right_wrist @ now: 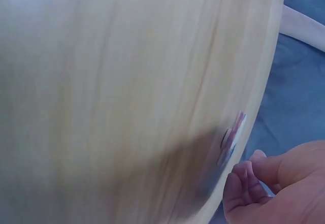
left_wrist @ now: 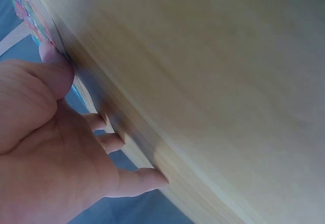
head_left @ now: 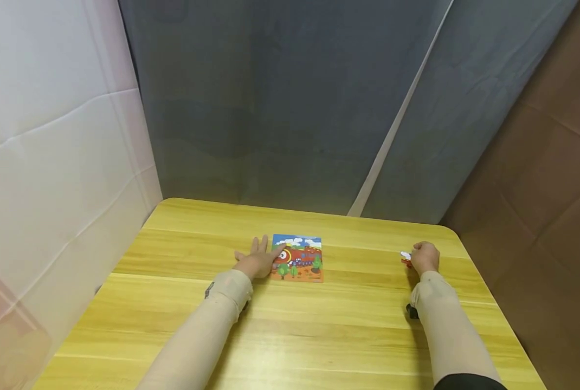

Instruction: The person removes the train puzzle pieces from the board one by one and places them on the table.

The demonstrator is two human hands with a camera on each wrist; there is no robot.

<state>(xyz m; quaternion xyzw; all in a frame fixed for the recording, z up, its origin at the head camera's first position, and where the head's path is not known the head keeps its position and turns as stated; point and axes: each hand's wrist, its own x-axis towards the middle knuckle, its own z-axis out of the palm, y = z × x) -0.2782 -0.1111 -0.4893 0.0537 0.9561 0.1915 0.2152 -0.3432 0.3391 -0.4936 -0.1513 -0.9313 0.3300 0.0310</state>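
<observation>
A jigsaw puzzle [head_left: 297, 265] with a red train, green trees and white clouds lies flat on the wooden table. My left hand [head_left: 257, 264] rests at its left side, fingers spread on the table and thumb laid over the picture's left part. In the left wrist view the thumb [left_wrist: 56, 66] touches the puzzle's edge. Farther right, my right hand [head_left: 425, 257] is curled beside small loose puzzle pieces [head_left: 405, 257], coloured white and red. The right wrist view has these pieces [right_wrist: 233, 137] on the table just past the curled fingertips, and nothing shows between thumb and fingers.
The table [head_left: 300, 330] has rounded far corners. A dark grey curtain [head_left: 280, 108] hangs behind it, with a white cloth [head_left: 56, 135] on the left and a brown one [head_left: 543, 216] on the right. A small black object [head_left: 411, 311] shows by the right wrist.
</observation>
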